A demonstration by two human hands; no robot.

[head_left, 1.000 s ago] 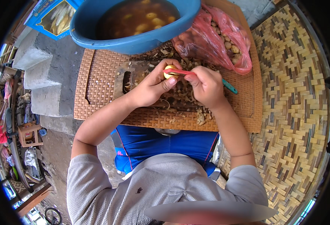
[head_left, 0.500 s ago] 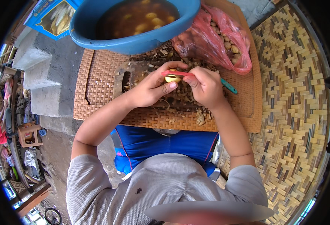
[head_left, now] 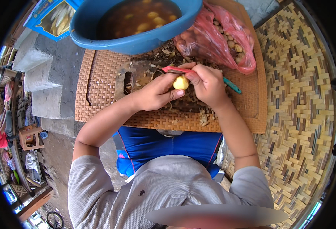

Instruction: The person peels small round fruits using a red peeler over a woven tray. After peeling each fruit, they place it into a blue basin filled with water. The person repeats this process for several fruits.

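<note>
My left hand (head_left: 158,91) is closed round a small peeled potato (head_left: 181,83), its pale yellow flesh facing up between thumb and fingers. My right hand (head_left: 210,84) grips a red peeler (head_left: 175,70), whose head lies just beyond the potato, over the left fingers. Beneath both hands is a worn wooden board (head_left: 121,84) strewn with peelings (head_left: 203,118). A teal handle (head_left: 233,86) sticks out beside my right hand; what it belongs to is hidden.
A blue basin (head_left: 137,46) of brownish water with potatoes stands at the far side of the woven-topped table (head_left: 99,72). Right of it lies a red plastic bag (head_left: 198,42) of small unpeeled potatoes. Concrete steps (head_left: 47,82) are on the left, a woven bamboo surface (head_left: 290,95) on the right.
The red peeler has lifted from across the potato to its far side. The potato has turned in my left hand and shows more of its peeled face.
</note>
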